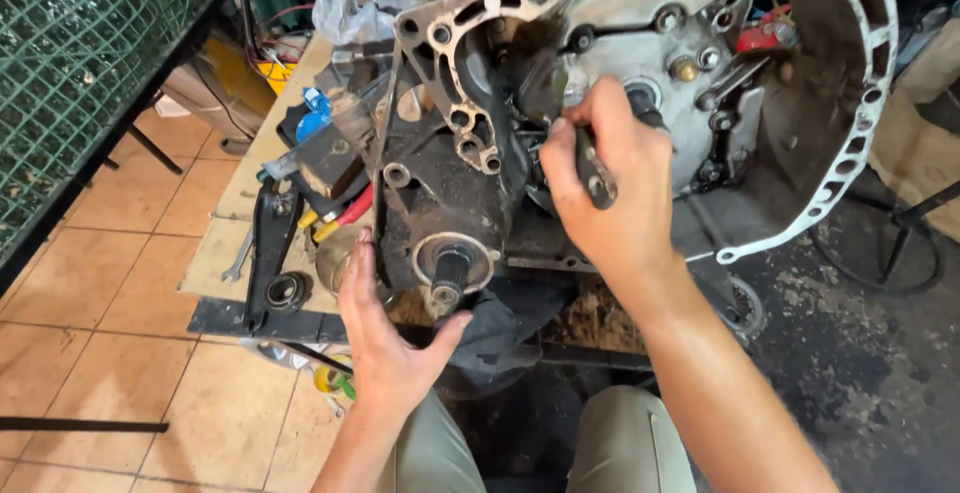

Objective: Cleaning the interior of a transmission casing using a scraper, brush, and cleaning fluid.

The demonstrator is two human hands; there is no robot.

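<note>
Greasy gearbox housing point(640, 103) sits on wooden workbench point(225, 253), bell end facing up toward camera; right hand point(610, 183) fingers wrapped tight around dark metal tool point(593, 168), pressed in near centre shaft of housing; left hand point(385, 338) open, fingers straight, palm cupped just beside stub shaft point(450, 273) sticking out low on casing, thumb under it; dark rag point(500, 328) below; spanner point(238, 258) and black link arm point(270, 243) lying left on bench; tiled floor point(100, 283) underneath.

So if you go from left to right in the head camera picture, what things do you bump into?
Green wire mesh → wrench → left hand → stubby shaft → right hand → pale housing rim.
</note>
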